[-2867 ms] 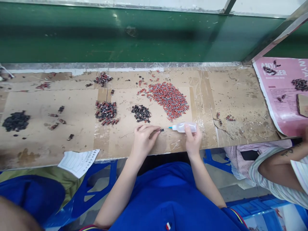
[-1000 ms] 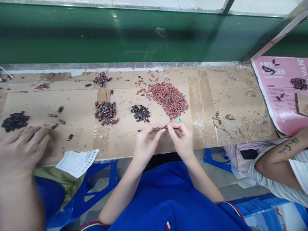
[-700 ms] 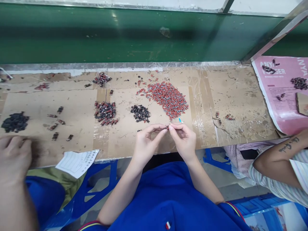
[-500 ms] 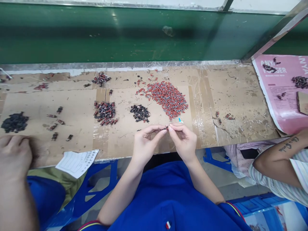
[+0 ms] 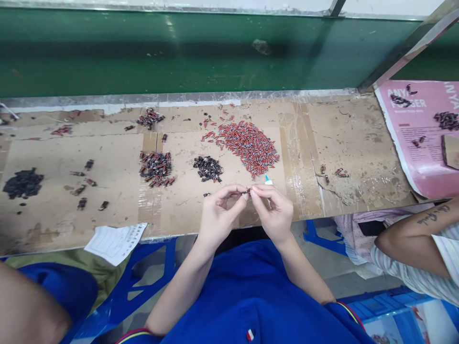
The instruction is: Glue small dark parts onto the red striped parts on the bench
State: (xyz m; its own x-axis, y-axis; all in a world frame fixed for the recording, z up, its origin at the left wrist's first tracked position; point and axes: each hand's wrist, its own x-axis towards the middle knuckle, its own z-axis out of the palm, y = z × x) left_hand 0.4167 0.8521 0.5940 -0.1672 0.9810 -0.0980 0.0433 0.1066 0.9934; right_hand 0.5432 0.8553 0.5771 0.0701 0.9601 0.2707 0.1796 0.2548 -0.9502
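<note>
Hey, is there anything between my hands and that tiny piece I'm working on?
Nothing visible. The left hand and right hand both pinch the tiny piece at their fingertips; the blue nozzle lies just beyond them.

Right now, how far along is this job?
Done, likely: the red-and-black pile looks like joined pieces. In hand: left hand and right hand pinch one small piece between them. Left: the big red pile and smaller black pile, so most remains.

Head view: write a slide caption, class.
Left hand and right hand pinch one small part together over a cardboard bench, near a red pile.
</note>
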